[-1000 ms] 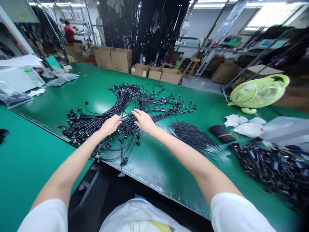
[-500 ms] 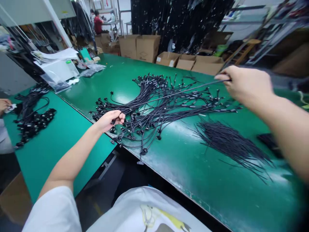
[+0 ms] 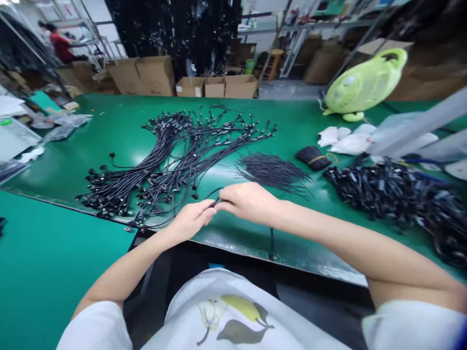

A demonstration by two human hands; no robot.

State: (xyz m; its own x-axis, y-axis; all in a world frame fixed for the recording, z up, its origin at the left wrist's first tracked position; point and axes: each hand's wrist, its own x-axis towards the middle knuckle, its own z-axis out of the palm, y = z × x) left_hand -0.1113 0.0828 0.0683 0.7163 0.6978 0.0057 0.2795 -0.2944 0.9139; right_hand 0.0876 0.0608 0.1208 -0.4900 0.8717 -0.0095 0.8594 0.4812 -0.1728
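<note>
My left hand (image 3: 192,219) and my right hand (image 3: 248,201) meet near the table's front edge, both closed on a black cable (image 3: 216,200). A small loop of it rises above the fingers, and an end hangs below my right forearm. Behind and left of my hands, many black cables (image 3: 146,165) with connectors lie fanned out on the green table (image 3: 109,107). Thin black ties (image 3: 273,170) are spread beyond my right hand, beside a banded bundle (image 3: 313,158).
A heap of coiled black cables (image 3: 394,194) lies at the right. Behind it stand a yellow-green fan (image 3: 365,85) and white pieces (image 3: 352,141). Cardboard boxes (image 3: 155,75) line the table's far side. A person in red (image 3: 61,46) sits far back left.
My right hand has come in from the far right to meet my left hand, and the stretched cable is now gathered between them. The view has turned right.
</note>
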